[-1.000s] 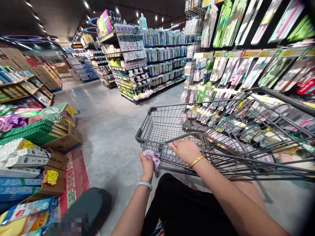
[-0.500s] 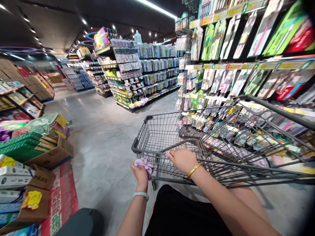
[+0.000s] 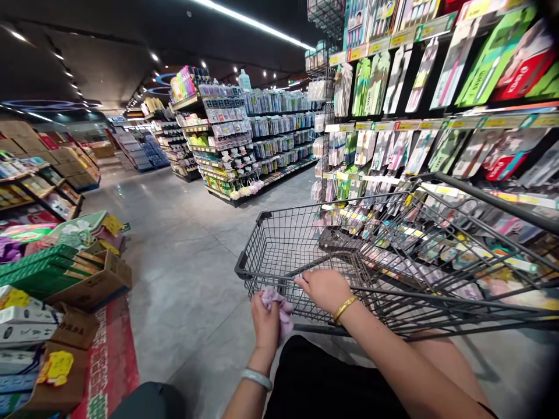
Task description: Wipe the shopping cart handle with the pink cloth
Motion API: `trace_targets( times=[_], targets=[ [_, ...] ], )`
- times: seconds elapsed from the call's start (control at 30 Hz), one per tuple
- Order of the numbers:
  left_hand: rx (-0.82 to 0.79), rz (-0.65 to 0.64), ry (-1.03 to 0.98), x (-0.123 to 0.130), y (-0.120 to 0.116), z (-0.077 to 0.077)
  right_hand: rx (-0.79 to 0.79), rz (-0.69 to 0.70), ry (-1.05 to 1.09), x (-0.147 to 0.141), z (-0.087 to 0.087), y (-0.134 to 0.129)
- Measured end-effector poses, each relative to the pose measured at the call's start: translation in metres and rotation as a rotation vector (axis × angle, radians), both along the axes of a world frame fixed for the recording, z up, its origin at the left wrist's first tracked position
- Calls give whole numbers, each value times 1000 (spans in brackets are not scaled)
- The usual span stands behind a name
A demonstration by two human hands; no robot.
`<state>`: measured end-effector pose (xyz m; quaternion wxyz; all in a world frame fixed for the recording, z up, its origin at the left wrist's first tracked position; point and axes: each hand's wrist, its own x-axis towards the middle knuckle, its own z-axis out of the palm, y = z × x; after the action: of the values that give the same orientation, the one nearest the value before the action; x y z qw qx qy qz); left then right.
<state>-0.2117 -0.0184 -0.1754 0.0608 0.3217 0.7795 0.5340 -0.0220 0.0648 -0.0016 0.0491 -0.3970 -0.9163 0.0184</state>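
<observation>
A dark grey wire shopping cart (image 3: 262, 247) stands in front of me, its basket stretching off to the right. My right hand (image 3: 325, 289), below which sits a gold bangle (image 3: 345, 308), is wrapped round the cart's near top rail. In my left hand (image 3: 265, 320) a light purple cloth (image 3: 283, 308) is bunched up, held against the outside of the near basket wall close to the front corner. A pale bracelet (image 3: 257, 379) circles the left wrist. Part of the cloth is hidden behind the fingers.
Shelves of hanging packaged goods (image 3: 406, 125) rise just beyond the cart on the right. On the left, cardboard boxes (image 3: 102, 279) of goods stand by a red mat (image 3: 116, 349). A dark rounded object (image 3: 148, 401) is at the bottom. Grey floor (image 3: 187, 262) runs between.
My left hand has moved right along the near side of the cart with the purple cloth. My right hand keeps its place on the rail. The view has tilted slightly.
</observation>
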Motion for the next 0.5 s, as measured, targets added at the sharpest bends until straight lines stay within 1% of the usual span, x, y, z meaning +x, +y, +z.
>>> trace_targets(
  times=[0.07, 0.1, 0.2, 0.27, 0.3, 0.37, 0.5],
  targets=[
    [-31, -66, -45, 8, -5, -8, 10, 3, 8, 1, 0, 0],
    [-51, -67, -79, 9, -7, -12, 12, 6, 12, 1, 1, -1],
    [-103, -7, -195, 4, -11, -25, 9, 10, 15, 2, 1, -1],
    [-112, 28, -267, 1, -9, -28, 12, 10, 20, 2, 1, -2],
    [-103, 37, -295, 1, -5, -27, 17, 13, 24, 2, 1, -2],
    [-61, 35, -334, 6, 3, -19, 22, 16, 29, 2, 0, -1],
    [49, -17, -343, 26, 15, 7, 24, 18, 28, 1, 0, 0]
  ],
)
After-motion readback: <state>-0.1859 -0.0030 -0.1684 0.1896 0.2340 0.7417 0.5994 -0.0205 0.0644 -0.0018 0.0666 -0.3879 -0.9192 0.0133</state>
